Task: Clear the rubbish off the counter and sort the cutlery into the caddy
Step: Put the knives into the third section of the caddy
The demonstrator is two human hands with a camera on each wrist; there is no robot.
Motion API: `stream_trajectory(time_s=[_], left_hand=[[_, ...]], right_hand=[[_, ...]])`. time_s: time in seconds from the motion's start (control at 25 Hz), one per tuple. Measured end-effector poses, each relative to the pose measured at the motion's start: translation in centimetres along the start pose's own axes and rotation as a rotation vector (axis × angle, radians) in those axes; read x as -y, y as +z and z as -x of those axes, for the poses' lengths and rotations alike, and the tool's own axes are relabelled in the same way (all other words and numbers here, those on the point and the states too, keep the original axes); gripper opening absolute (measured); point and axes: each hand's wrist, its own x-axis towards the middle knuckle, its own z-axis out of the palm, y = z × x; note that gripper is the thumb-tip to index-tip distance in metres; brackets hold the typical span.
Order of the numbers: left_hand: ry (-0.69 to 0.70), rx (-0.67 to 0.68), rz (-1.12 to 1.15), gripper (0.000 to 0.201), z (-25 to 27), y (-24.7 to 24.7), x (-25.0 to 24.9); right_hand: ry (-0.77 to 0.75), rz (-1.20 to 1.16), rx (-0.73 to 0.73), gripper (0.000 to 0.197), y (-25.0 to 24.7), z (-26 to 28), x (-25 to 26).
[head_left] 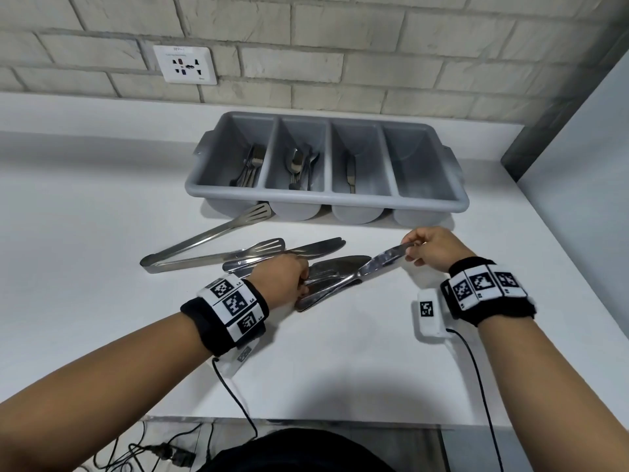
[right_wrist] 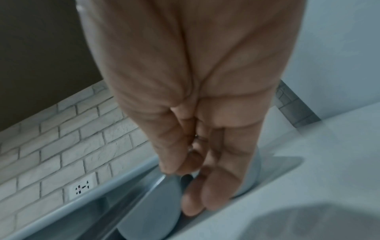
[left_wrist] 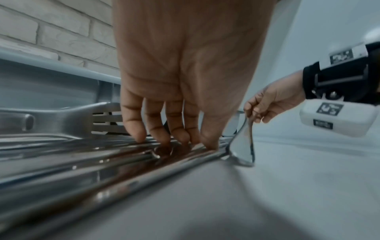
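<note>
A grey four-compartment caddy (head_left: 340,198) stands at the back of the white counter (head_left: 102,199). Its left compartment holds forks, the second spoons and the third one knife, while the right one is bare. In front of it lies a heap of table knives (head_left: 340,262). My left hand (head_left: 303,284) presses its fingertips (left_wrist: 139,138) down on the handles of the heap. My right hand (head_left: 410,248) pinches the blade tip of one knife (head_left: 381,262), which is raised at that end while its handle stays in the heap. The left wrist view shows this knife (left_wrist: 242,146) and the right hand (left_wrist: 257,112).
Steel tongs (head_left: 204,240) lie left of the knives, jaws toward the caddy. A wall socket (head_left: 185,64) sits in the brick wall behind. A wall panel borders the counter on the right. Cables lie on the floor below the front edge.
</note>
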Motion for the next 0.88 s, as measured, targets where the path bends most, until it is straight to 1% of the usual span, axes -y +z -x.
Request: stream_trajectory(time_s=[0.08,0.16,0.32,0.48,0.6,0.68,0.76,0.88], left_hand=[[-0.054,0.005,-0.041,0.017,-0.3,-0.1,-0.7],[-0.078,-0.003,-0.088,0.020,-0.4,-0.2,-1.5],[-0.050,-0.028,-0.141,0.027,-0.5,-0.7,-3.1],[-0.066,0.045,-0.140,0.025,-1.6,-0.5,-4.3],[-0.043,0.017,-0.197,0.025,-1.7,0.0,-4.8],[-0.046,-0.006,-0.182,0.028,-1.8,0.0,-5.1],[-0.027,0.019,-0.141,0.031,-2.0,-0.3,-5.0],[-0.002,0.046,-0.020,0.027,-2.2,-0.3,-4.0]], right_hand=[[0.003,-0.081,-0.031,0.033,-0.6,0.0,-0.3],[-0.009,-0.150,-0.058,0.033,-0.8,0.1,-0.5],[-0.022,-0.215,-0.097,0.033,-0.1,0.3,-0.9],[-0.008,-0.211,-0.146,0.032,0.2,0.6,-1.3],[-0.009,-0.255,-0.168,0.031,0.2,0.8,-1.5],[-0.019,-0.306,-0.185,0.031,0.1,1.0,-1.5],[-0.031,-0.338,-0.210,0.032,0.1,1.2,-1.6],[-0.049,-0.375,-0.231,0.032,0.3,1.4,-1.3]])
